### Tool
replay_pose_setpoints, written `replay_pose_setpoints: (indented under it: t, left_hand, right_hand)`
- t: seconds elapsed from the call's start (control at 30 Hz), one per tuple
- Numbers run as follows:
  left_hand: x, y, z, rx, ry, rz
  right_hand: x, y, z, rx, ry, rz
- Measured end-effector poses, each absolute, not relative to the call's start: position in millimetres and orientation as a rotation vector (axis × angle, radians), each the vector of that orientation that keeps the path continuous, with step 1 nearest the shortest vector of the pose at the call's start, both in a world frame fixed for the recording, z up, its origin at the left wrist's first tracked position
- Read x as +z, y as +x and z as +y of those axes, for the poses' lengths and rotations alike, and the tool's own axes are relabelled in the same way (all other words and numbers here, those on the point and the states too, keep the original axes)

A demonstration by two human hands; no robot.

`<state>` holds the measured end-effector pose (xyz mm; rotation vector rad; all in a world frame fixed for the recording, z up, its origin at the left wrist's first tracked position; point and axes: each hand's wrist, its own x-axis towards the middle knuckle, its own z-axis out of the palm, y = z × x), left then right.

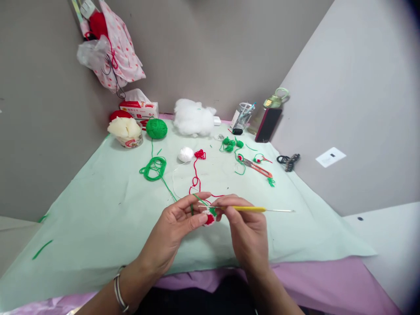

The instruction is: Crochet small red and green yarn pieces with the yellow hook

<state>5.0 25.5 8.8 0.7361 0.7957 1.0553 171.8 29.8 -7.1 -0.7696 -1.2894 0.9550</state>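
While pinched between left thumb and fingertips, small red-and-white crochet piece noted low in the near centre, just above the near edge of the mint-green cloth. Left hand closed around the piece, green yarn strand looped over the forefinger and run off toward the far left. Right hand clenched on the yellow-handled crochet hook, held like a pencil, metal shank pointing right, working end at the piece. Neither hand slack; both grasping.

Handling, judged: piece very light, soft, compressible, not fragile, but loose stitches liable to slip off the hook if tugged. Best held at the rim beside the working loop, with light pressure only. Hook stiff, thin, smooth; grip on the coloured handle, not the bare metal. Yarn limp, prone to snagging.

Further out: red yarn tangle just beyond the hands, small white yarn ball left of its far end, loose green yarn coil farther left. Green yarn ball and cup of cream-coloured stuffing at far left, tissue box behind them, white stuffing heap far centre. Small green crochet bits and red-handled snips to the right; clear pen cup and bottle at the far right corner. Dark hair clip off the cloth, right. Pink spotted bag hung on the far wall. Bangles on left wrist.
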Motion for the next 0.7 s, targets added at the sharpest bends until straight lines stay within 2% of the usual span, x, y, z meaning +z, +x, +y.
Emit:
replay_pose_setpoints:
  t: [0.13, 0.3, 0.7]
  left_hand:
    - [7.9, 1.1, 25.7, 1.079, 0.807, 0.82]
    - [7.5, -0.9, 23.8, 1.094, 0.867, 0.838]
    - [9.3, 2.3, 20.2, 1.185, 1.055, 1.037]
  right_hand:
    - [-7.2, 177.1, 29.8, 1.083, -0.746, -1.206]
    - [-1.4, 181.0, 25.4, 1.027, -0.749, -1.298]
    - [0.8, 177.6, 12.7, 0.34, -0.746, -1.799]
